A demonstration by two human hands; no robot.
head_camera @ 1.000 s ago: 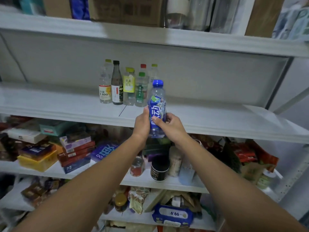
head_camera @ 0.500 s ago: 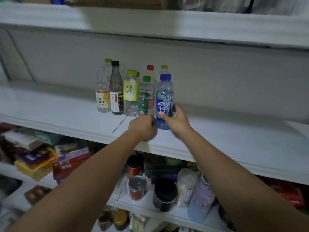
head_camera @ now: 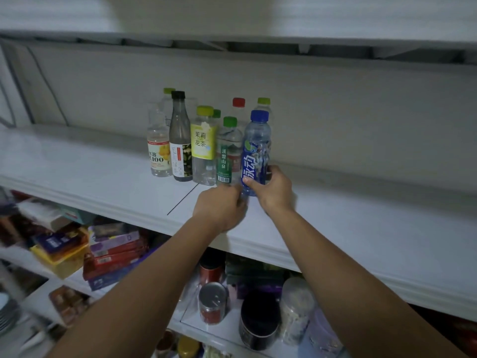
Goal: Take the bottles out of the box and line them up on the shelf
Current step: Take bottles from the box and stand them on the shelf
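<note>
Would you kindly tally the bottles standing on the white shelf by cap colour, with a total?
Yellow-green-capped bottles: 3
Darker-green-capped bottles: 2
Red-capped bottle: 1
Blue-capped bottle: 1
Black-capped bottle: 1
Pale-capped bottle: 1
Total: 9

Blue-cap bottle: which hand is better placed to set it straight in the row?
Probably right. The right hand grips the blue-cap bottle low on its label; the left hand is curled by its base, grip unclear.
</note>
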